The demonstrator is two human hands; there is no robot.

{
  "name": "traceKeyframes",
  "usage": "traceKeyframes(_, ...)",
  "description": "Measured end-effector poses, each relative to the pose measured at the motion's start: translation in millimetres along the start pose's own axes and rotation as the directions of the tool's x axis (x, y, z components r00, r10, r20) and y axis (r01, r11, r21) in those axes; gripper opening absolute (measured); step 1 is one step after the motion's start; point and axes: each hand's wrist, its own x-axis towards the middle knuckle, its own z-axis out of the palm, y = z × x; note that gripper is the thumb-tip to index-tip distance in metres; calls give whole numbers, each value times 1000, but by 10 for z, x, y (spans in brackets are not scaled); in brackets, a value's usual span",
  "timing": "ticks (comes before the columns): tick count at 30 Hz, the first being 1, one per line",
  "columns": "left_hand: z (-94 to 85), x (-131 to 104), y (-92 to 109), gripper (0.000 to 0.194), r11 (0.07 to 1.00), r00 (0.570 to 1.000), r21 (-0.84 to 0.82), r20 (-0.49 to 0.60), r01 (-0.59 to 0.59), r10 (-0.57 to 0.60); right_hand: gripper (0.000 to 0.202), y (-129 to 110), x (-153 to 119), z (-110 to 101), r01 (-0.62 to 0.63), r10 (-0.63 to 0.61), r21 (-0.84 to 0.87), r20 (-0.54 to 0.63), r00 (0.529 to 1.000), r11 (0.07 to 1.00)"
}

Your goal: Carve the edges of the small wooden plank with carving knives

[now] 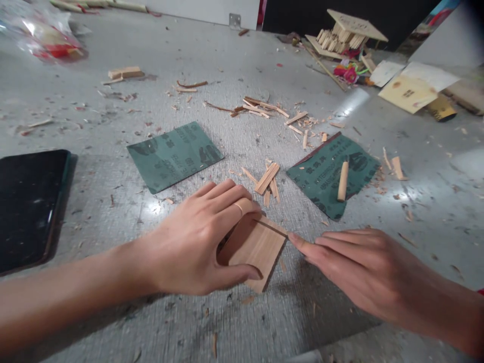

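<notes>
My left hand (204, 237) grips a small flat wooden board (260, 247), thumb across its near side and fingers over its far edge. A thin wooden strip (274, 226) lies along the board's far right edge. My right hand (363, 272) reaches in from the right, its fingers pressed together and the index fingertip at the strip's right end. What lies under those fingers, if anything, is hidden. Just beyond the board are short wood slats (267, 178) in a small pile.
Green sandpaper sheets lie at left (176, 155) and right (321, 176), the right one bearing a short wooden dowel (343, 181). A dark phone (28, 206) is at far left. Wood scraps (260, 107) litter the grey table (181, 327). A small wooden model (346, 33) stands at the back right.
</notes>
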Motion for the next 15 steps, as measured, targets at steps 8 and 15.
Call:
traceKeyframes(8, 12, -34, 48, 85, 997, 999, 74, 28, -32, 30, 37, -59, 10, -52, 23, -22, -35, 36, 999, 999)
traceKeyframes(15, 42, -27, 45, 87, 996, 999, 89, 37, -21, 18, 40, -82, 4, -74, 16, -14, -25, 67, 998, 1000)
